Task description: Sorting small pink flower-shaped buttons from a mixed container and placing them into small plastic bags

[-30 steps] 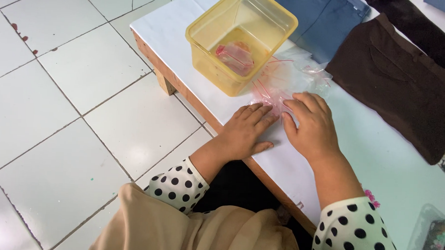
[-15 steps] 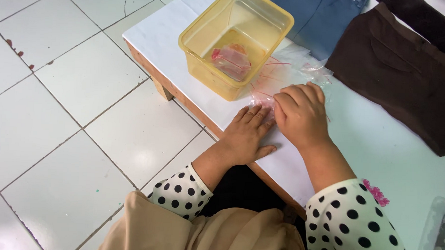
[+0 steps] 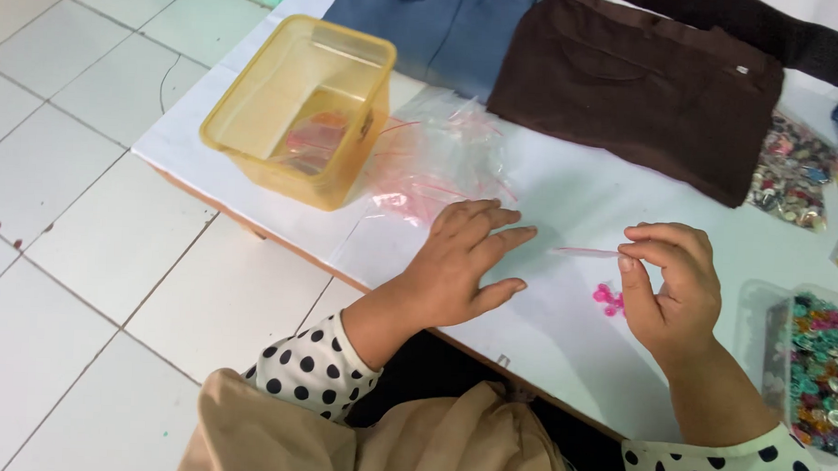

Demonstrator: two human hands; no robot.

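one yellow tub (image 3: 298, 111), two folded garments: blue (image 3: 445, 27), brown (image 3: 638, 85).

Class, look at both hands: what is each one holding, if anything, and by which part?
The right hand pinches a small clear plastic bag by its edge. The left hand holds nothing, lying flat on the table.

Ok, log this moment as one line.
left hand flat on white table | right hand pinching small clear bag | pink buttons beside

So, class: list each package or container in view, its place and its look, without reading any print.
Yellow tub: table's left corner, translucent, rectangular.
Clear bags: beside the tub, crumpled, pink-striped.
Small bag: pinched in the right hand.
Clear box: right edge, holds multicoloured buttons.
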